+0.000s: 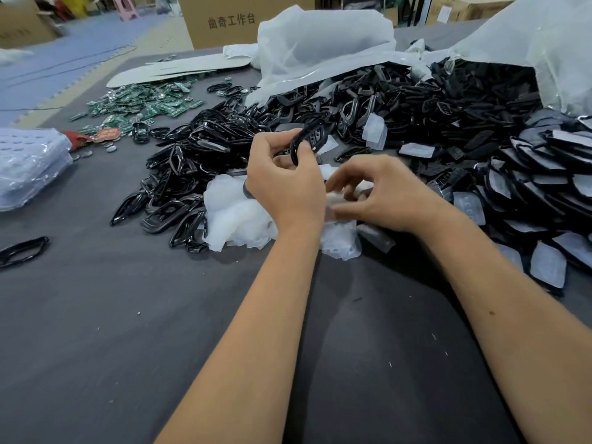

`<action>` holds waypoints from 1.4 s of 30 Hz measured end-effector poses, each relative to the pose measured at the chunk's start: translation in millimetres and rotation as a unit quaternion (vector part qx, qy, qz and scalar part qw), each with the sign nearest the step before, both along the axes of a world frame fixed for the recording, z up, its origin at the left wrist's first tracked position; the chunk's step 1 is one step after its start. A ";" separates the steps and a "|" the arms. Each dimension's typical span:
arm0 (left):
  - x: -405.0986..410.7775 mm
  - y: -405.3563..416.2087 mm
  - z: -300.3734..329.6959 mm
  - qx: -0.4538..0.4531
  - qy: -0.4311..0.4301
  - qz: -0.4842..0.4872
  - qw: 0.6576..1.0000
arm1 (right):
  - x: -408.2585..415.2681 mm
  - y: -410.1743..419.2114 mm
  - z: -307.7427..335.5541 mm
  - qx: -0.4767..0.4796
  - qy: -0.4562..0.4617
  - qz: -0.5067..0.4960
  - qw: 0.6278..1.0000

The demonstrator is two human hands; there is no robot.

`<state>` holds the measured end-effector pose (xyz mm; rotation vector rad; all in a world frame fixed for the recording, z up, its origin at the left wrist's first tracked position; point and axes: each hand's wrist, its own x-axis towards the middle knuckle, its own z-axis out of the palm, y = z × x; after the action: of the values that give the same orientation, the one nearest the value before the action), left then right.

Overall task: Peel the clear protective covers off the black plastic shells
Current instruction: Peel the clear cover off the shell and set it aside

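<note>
Where the two bare forearms reach out over the dark grey felt-like table [96, 331], matte and flecked with pale specks, the stock lies as follows.

Right hand [381, 195]: fingers curled, pinching a crumpled clear film cover [336, 203]; thin, glossy, blurred at the edges.

Left hand [282, 184]: raised just beyond, fingers curled round a glossy black plastic shell [309, 139], elongated, with small cut-out holes on its face, held on edge above the table.

Heap of peeled clear covers [237, 216]: translucent white, soft and wrinkled, lying beneath both hands.

Pile of bare black shells and ring-shaped frames [192, 161]: shiny, smooth-rimmed, on the left of the hands. One stray frame [22, 251] lies apart at the near left.

Stack of black shells with covers on [544, 200]: flat, roughly shield-shaped, frosted film faces, overlapping on the right.

Stacked clear blister sheets [28, 165]: dimpled, at the left edge.

Scatter of small green circuit boards [144, 107]: flat, rectangular, farther left.

Large translucent white plastic bags [320, 40]: crinkled, open-mouthed, black parts spilling out.

Brown cardboard box [230, 20]: printed characters, beyond the table.
</note>
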<state>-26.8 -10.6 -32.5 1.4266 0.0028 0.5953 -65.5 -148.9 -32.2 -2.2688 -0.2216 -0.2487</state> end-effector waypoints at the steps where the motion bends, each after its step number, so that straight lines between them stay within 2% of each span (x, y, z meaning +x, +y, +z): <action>1: 1.1 0.9 -0.5 -0.005 0.000 0.007 1.000 | -0.4 -0.1 -0.9 -0.021 0.019 0.006 1.000; 5: 2.6 2.9 -2.4 -0.029 0.010 0.019 0.999 | -0.5 0.3 -6.5 0.036 -0.032 -0.049 0.998; 8: 2.3 3.1 -0.4 -0.036 0.013 0.015 0.999 | 0.0 3.1 -7.2 0.135 -0.060 -0.083 0.985; 11: 3.6 5.4 1.4 -0.043 0.008 0.022 0.999 | 1.0 5.9 -6.3 0.285 -0.025 -0.094 0.954; 13: 4.9 7.5 3.2 -0.051 0.005 0.021 0.998 | 1.2 5.8 -5.7 0.329 -0.004 -0.074 0.942; 16: 6.7 11.4 6.9 -0.074 -0.003 0.021 0.997 | 0.4 6.6 -6.3 0.287 0.003 -0.031 0.957; 19: 8.4 11.8 10.1 -0.088 -0.008 0.027 0.996 | 1.2 9.3 -10.6 0.154 -0.007 -0.051 0.987; 23: 0.5 -4.5 2.9 -0.166 0.053 -0.016 0.985 | 1.4 16.6 -13.0 0.036 -0.068 -0.080 0.994; 25: -5.0 -11.5 -4.5 -0.121 0.076 -0.015 0.990 | 1.0 16.9 -12.5 0.030 -0.089 -0.080 0.992; 29: -4.2 -11.6 -13.1 -0.004 0.097 0.020 0.995 | 0.0 10.3 -13.1 0.212 -0.038 -0.043 0.976; 32: -5.4 -12.2 -12.7 0.032 0.093 0.021 0.995 | -1.2 8.9 -13.0 0.280 -0.030 -0.022 0.959; 36: -6.0 -10.2 -12.7 0.083 0.080 -0.007 0.993 | -4.5 3.8 -7.1 0.440 -0.017 -0.020 0.897; 38: -8.3 -11.2 -13.0 0.119 0.066 -0.020 0.990 | -6.2 2.5 -5.4 0.476 -0.015 -0.021 0.879; 40: -9.0 -11.2 -11.9 0.089 0.065 -0.004 0.994 | -6.0 2.7 -6.1 0.479 -0.020 -0.031 0.877; 42: -7.1 -6.5 -7.4 0.005 0.061 0.036 0.997 | -4.4 3.7 -7.4 0.458 -0.022 -0.050 0.887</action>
<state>-33.9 -17.1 -39.9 1.4764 0.1487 0.5663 -69.9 -145.1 -39.6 -1.3300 0.0070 -0.3650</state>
